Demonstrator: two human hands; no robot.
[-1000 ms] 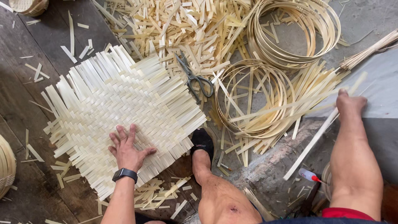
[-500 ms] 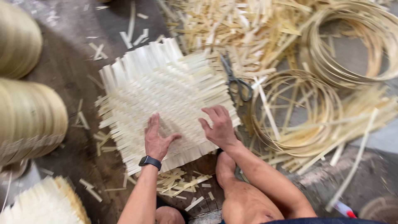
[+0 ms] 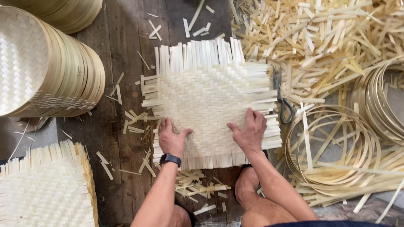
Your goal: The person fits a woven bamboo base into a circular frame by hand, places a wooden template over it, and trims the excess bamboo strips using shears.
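A square woven mat (image 3: 210, 96) of pale bamboo strips lies flat on dark wooden boards. My left hand (image 3: 171, 138), with a black watch on the wrist, presses flat on the mat's near left part. My right hand (image 3: 249, 132) rests spread on its near right part. Both hands lie palm down with fingers apart and hold nothing. My bare knee and foot (image 3: 248, 185) sit just below the mat's near edge.
Scissors (image 3: 283, 98) lie by the mat's right edge. Bamboo hoops (image 3: 336, 155) and a heap of loose strips (image 3: 328, 38) fill the right side. A stack of round woven trays (image 3: 46, 67) stands at the left, more woven mats (image 3: 42, 189) at lower left.
The view has swung left, showing the round trays and the mat pile. My right hand came from the far right onto the mat, and the mat has been turned square to me.
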